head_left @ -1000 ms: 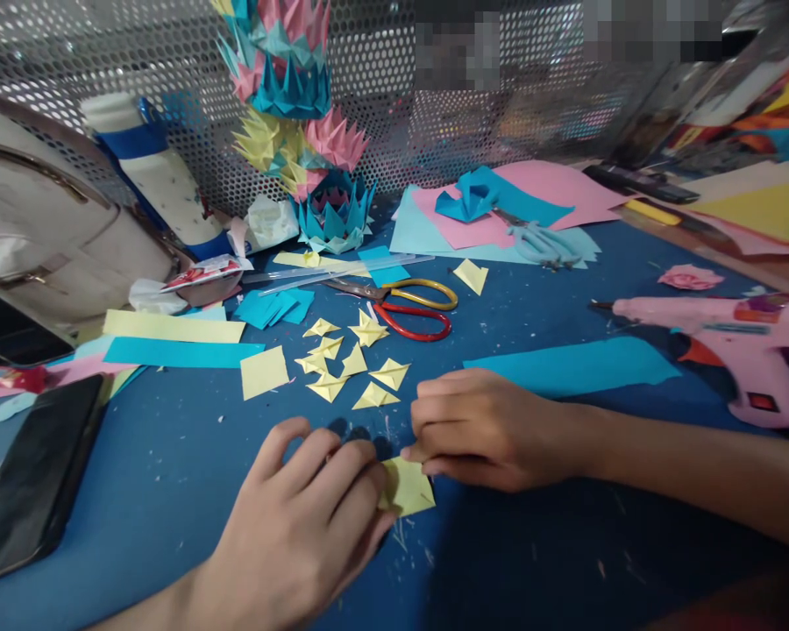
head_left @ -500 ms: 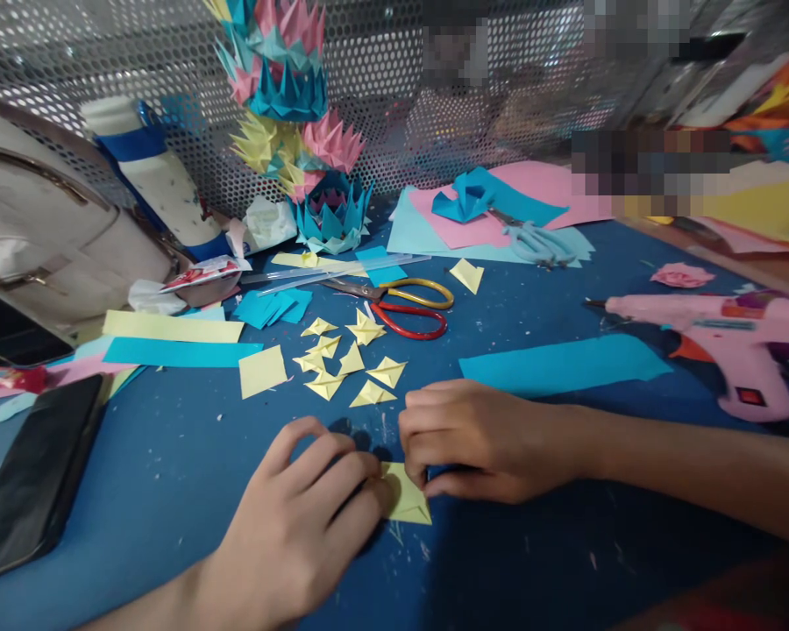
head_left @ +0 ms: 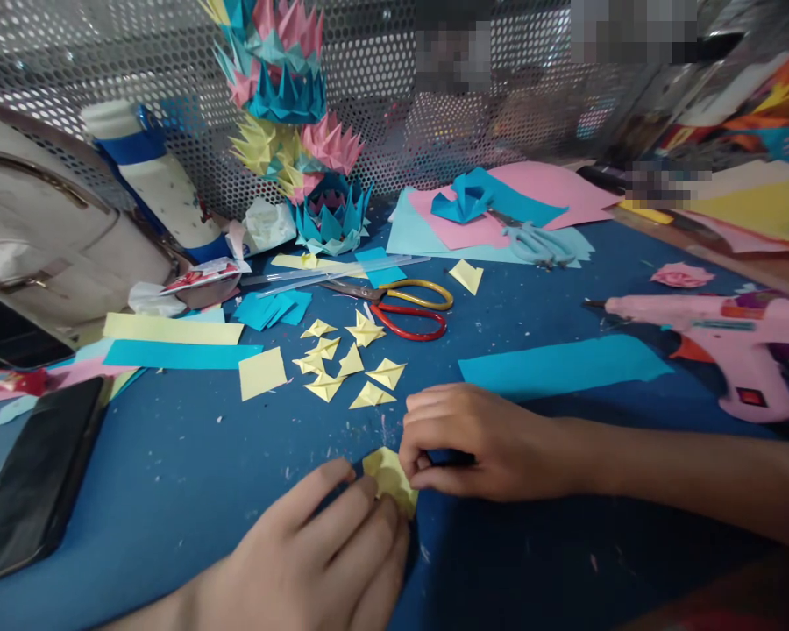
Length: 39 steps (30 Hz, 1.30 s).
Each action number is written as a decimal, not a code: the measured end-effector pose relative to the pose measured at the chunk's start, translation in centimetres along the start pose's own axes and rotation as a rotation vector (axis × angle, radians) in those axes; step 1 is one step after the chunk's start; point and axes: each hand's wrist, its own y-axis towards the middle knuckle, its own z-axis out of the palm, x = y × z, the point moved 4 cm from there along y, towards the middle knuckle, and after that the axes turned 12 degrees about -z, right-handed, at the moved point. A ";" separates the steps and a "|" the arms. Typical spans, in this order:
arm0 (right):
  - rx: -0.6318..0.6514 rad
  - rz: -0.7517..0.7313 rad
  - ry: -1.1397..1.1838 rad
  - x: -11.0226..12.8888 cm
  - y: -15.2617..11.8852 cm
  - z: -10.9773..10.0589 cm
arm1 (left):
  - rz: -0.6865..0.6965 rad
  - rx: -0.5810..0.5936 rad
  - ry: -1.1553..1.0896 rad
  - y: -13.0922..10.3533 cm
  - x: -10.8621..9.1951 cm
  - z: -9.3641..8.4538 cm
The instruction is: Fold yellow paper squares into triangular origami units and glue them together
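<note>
A small piece of yellow paper (head_left: 390,478) lies on the blue table, partly covered by my hands. My left hand (head_left: 329,552) rests over its near left part, fingers bent together and the fingertips on the paper. At its right edge my right hand (head_left: 466,443) is curled closed, thumb and index finger pinched against the paper. Whatever part sits between those fingertips is hidden. Just beyond my hands lie several folded yellow paper pieces (head_left: 323,386) with points. A flat yellow paper square (head_left: 263,374) is to their left.
Scissors with yellow and red handles (head_left: 411,329) lie farther back. A blue paper strip (head_left: 558,366) and a pink glue gun (head_left: 729,337) are on the right. A phone (head_left: 36,482) lies left, a bottle (head_left: 158,180) behind it. A folded-paper tower (head_left: 302,114) stands against the perforated panel.
The yellow paper has turned and shifted slightly left and away. My left hand has moved toward me and a little right; the right hand has barely moved.
</note>
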 end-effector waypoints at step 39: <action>-0.022 0.018 -0.053 0.4 0.6 0.3 | 0.009 -0.016 -0.165 0.8 0.2 -0.3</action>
